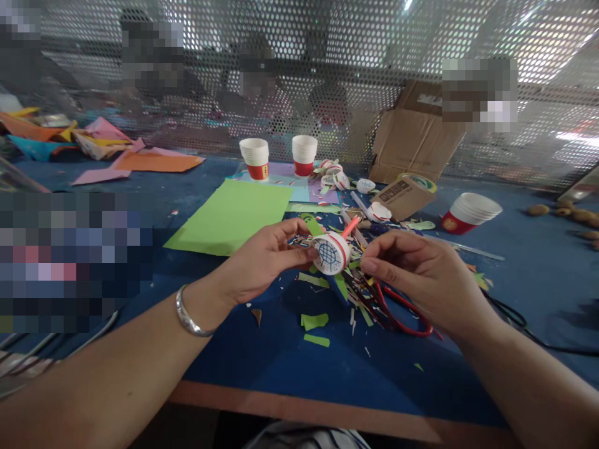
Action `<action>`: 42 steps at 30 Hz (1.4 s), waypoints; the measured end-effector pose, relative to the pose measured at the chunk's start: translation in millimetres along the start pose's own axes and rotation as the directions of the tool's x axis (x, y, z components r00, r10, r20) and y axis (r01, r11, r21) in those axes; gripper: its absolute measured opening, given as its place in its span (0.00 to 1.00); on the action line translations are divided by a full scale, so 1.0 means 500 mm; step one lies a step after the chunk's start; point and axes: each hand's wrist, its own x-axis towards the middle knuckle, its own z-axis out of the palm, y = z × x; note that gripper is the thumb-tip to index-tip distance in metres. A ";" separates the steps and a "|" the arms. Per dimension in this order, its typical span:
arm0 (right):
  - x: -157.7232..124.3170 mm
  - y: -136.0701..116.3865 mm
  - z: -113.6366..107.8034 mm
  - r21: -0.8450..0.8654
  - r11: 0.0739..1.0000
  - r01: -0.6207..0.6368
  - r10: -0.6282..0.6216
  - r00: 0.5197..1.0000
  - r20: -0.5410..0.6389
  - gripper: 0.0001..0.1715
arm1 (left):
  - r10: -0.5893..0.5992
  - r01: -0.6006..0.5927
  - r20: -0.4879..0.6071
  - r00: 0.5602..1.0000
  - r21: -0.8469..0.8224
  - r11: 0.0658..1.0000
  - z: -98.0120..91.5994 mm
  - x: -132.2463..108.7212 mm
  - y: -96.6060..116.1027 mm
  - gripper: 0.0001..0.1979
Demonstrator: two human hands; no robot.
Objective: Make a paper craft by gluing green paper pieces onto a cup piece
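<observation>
My left hand (274, 252) pinches a paper-cup base (331, 255) between thumb and fingers. Its round white face carries a blue grid drawing, and a red line runs round its side. Green paper pieces stick out from it, one at the upper left with dark marks like a face (311, 223). Just right of the cup base, my right hand (414, 268) has thumb and forefinger closed together; whatever they hold, if anything, is too small to make out. Red-handled scissors (407, 321) lie below the right hand, blades among paper scraps (314, 322).
A green sheet (238, 212) lies left of centre. Stacked paper cups (254, 159) (304, 156) stand behind, another stack (470, 213) leans at right. Several cut cup bases (340, 181) and a folded cardboard box (416, 137) sit near the perforated metal screen (299, 62). Orange paper (159, 161) lies far left.
</observation>
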 end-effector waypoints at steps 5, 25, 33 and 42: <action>0.005 0.003 0.006 -0.015 1.000 0.001 -0.001 1.000 -0.012 0.08 | -0.005 0.005 0.007 1.000 -0.004 1.000 0.002 0.002 -0.006 0.17; -0.001 0.006 0.012 -0.148 0.988 0.034 -0.038 0.999 -0.023 0.08 | 0.030 -0.031 0.045 0.999 0.033 0.999 -0.002 -0.001 -0.013 0.15; -0.003 0.006 0.013 -0.108 0.994 0.027 -0.027 1.000 0.003 0.11 | 0.025 -0.025 0.021 0.999 0.019 0.999 0.001 0.000 -0.009 0.16; -0.004 0.011 0.013 -0.122 0.992 0.007 -0.006 1.000 0.005 0.13 | 0.051 -0.052 0.026 0.998 0.035 0.998 0.001 -0.003 -0.012 0.15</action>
